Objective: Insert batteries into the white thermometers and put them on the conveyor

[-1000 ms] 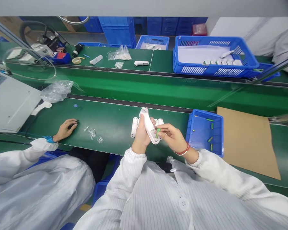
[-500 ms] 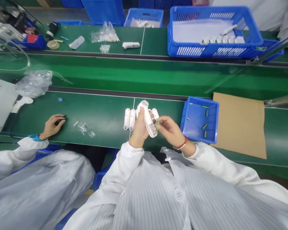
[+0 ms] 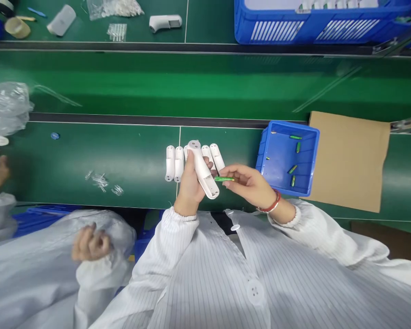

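- A white plastic casing (image 3: 201,170) is wrapped by the fingers of the left hand (image 3: 190,185), tilted, just above the green conveyor belt (image 3: 130,155) near its front edge.
- A green battery (image 3: 224,179) is pinched between thumb and fingertips of the right hand (image 3: 248,185), right by the casing's lower end. Not in yet, by the looks of it.
- A row of white casings (image 3: 178,163) is lined up along the belt's far edge. Can't tell what's inside them.
- More green batteries (image 3: 295,137) are left in a blue plastic bin (image 3: 287,124) toward the belt's right.
- Clear plastic bits (image 3: 99,181) are scattered left of the hands, and a co-worker's blurred hand (image 3: 91,244) is seen against a white coat.
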A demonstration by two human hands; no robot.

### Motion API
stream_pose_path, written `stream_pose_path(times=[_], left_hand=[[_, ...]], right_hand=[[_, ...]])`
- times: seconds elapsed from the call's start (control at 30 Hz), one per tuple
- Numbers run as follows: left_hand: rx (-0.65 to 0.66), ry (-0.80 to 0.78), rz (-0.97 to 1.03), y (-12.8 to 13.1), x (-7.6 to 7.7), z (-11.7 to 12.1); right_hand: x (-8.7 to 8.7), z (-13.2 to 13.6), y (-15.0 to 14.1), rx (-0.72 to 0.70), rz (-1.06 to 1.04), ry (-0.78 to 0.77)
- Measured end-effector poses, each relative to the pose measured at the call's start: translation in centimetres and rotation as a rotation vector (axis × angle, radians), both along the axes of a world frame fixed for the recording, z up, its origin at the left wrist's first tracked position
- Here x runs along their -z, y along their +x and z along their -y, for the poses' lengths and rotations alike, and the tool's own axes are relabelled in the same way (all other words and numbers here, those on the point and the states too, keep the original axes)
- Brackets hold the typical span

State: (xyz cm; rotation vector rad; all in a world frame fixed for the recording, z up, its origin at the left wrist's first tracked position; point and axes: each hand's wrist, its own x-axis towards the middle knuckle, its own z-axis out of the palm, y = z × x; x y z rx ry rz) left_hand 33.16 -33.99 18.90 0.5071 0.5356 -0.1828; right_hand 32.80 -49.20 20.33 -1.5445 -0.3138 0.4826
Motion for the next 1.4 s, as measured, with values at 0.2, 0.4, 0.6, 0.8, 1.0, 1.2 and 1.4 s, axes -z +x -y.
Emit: stream_pose_path(times=[0.2, 0.4, 0.6, 0.8, 1.0, 1.2, 1.4], left_hand=[[0.049, -0.030, -0.016, 0.6, -0.5, 0.5], [0.111, -0.036, -0.002, 0.9, -0.5, 1.0], [0.114, -0.012, 0.003, 1.0, -0.7, 1.0], [0.173, -0.004, -0.003, 1.1, -0.7, 1.1], [0.169, -0.042, 0.023, 1.2, -0.4, 1.6], [0.081, -0.056, -0.003, 1.1, 0.8, 2.3], [0.098, -0.110, -0.087, 1.2, 2.3, 3.2]], right_hand=[[0.4, 0.8, 0.5, -0.010, -0.096, 0.050], [0.1, 0.4, 0.6, 0.024, 0.081, -0.040], [-1.2, 0.5, 0.7, 0.041, 0.202, -0.135], [-1.3, 0.3, 0.9, -0.050, 0.163, -0.159], [0.2, -0.7, 0.1, 0.095, 0.261, -0.259], [2.1, -1.3, -0.9, 0.216, 0.552, -0.312], [3.1, -1.8, -1.8, 0.234, 0.747, -0.407]])
